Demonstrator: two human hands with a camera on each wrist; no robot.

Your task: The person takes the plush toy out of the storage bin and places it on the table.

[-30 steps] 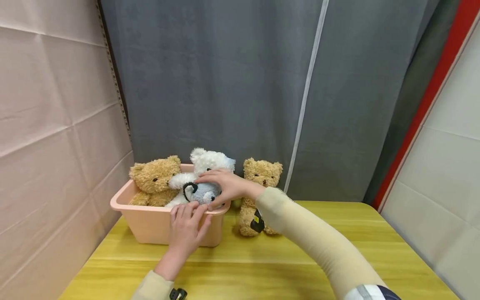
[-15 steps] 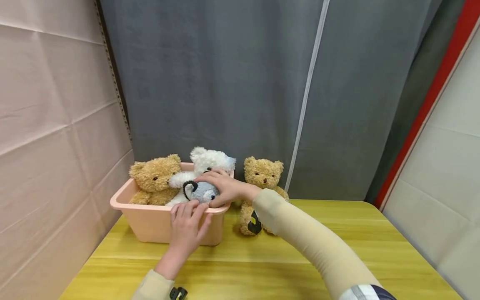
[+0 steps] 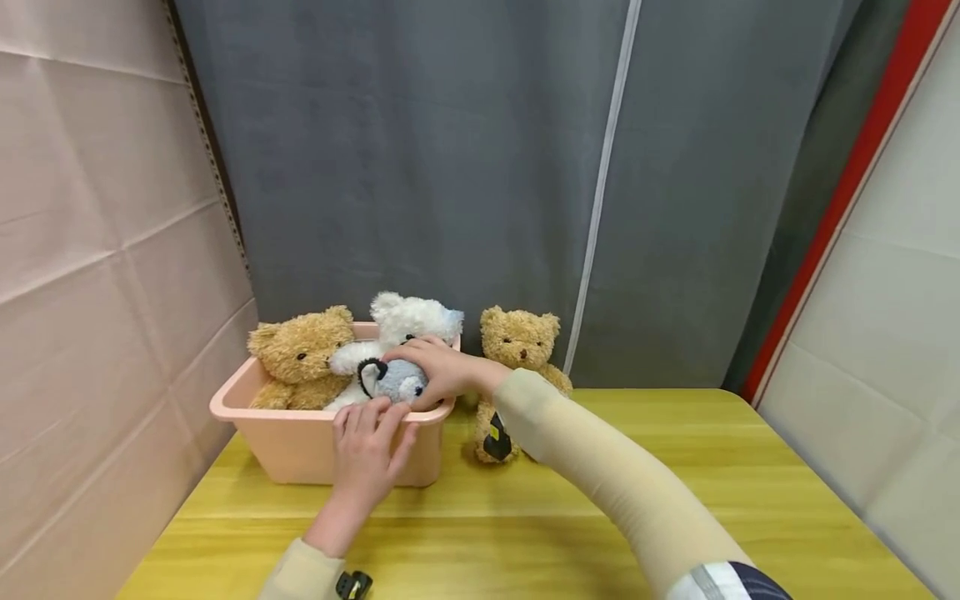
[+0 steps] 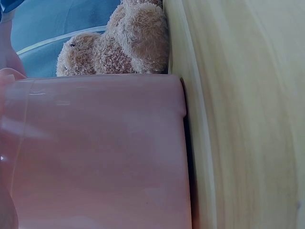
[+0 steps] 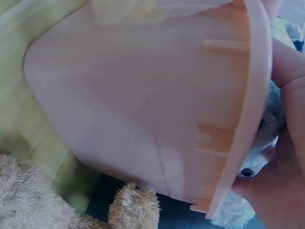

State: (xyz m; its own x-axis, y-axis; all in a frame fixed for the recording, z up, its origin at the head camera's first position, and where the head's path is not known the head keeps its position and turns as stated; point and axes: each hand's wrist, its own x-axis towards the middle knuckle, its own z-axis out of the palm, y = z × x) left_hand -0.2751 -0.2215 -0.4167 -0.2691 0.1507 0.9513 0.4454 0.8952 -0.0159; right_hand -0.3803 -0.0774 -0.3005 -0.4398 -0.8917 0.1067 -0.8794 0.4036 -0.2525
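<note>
A pink plastic bin stands on the table's left side. My left hand holds its front rim, fingers over the edge and thumb against the outer wall. My right hand grips the head of a grey-and-white plush animal with a black-edged ear, low in the bin's front right corner; the toy's body is hidden. Just behind it a white teddy bear leans above the rim, one arm stretched left. A brown teddy bear sits in the bin's left end.
Right of the bin a second brown teddy bear sits on the wooden table, partly hidden by my right sleeve. A grey curtain hangs behind, and a pale cloth wall closes the left side.
The grey plush sits slightly lower under my right hand, which has shifted a little with it. My left hand stays on the rim. The whole view has drifted slightly.
</note>
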